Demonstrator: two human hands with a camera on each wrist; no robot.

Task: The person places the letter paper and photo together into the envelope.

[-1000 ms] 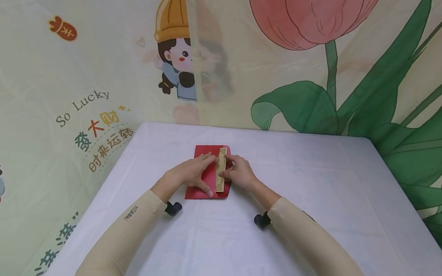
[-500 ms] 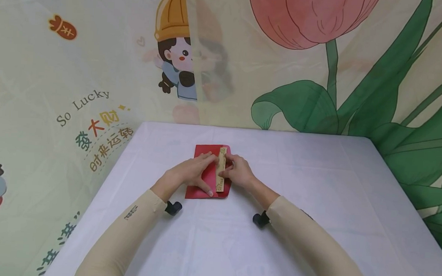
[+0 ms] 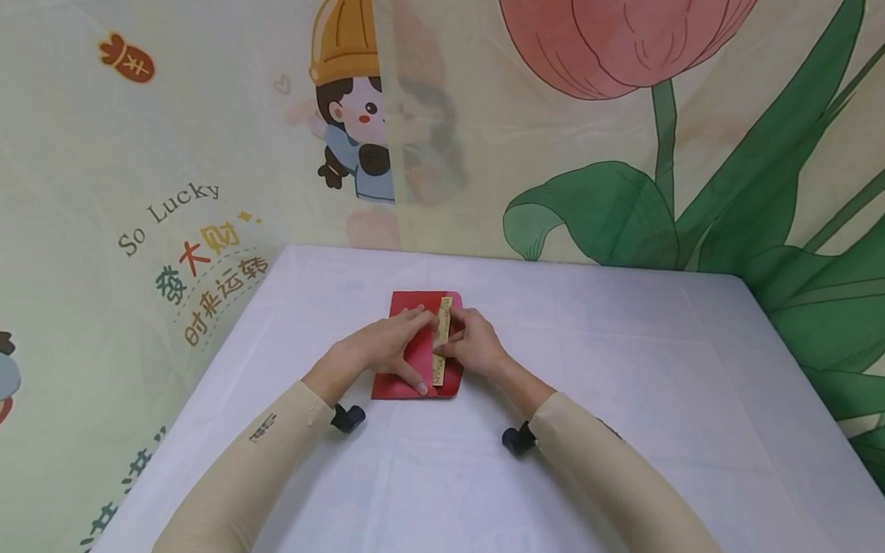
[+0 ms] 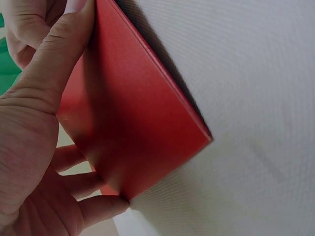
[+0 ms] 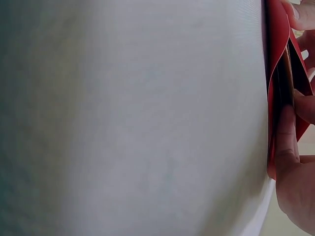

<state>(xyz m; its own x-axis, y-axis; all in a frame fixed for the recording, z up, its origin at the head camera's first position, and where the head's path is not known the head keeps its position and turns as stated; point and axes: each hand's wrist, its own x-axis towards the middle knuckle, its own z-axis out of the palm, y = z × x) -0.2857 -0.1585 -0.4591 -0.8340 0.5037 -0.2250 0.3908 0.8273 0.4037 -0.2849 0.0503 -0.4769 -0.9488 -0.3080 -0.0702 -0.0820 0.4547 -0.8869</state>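
A red envelope [image 3: 402, 303] lies on the table with its opening and flap toward the right. My left hand [image 3: 379, 344] holds it from the left, thumb near its lower edge and fingers spread over its upper part. In the left wrist view its smooth red face [image 4: 142, 113] bows slightly between thumb and fingertips. My right hand [image 3: 484, 345] pinches a gold patterned paper [image 3: 438, 371] between thumb and fingers. The paper's left part is inside the envelope, out of sight. The right wrist view shows the paper's edge [image 5: 288, 64] between the parted red sides.
A white cloth covers the table [image 3: 617, 386]. Behind it hangs a printed backdrop [image 3: 445, 218] with a tulip and cartoon figures. Small black devices [image 3: 348, 418] are strapped at both wrists.
My right hand has shifted slightly left, and a narrower strip of the gold paper shows outside the envelope. The left hand and the envelope stay nearly in place.
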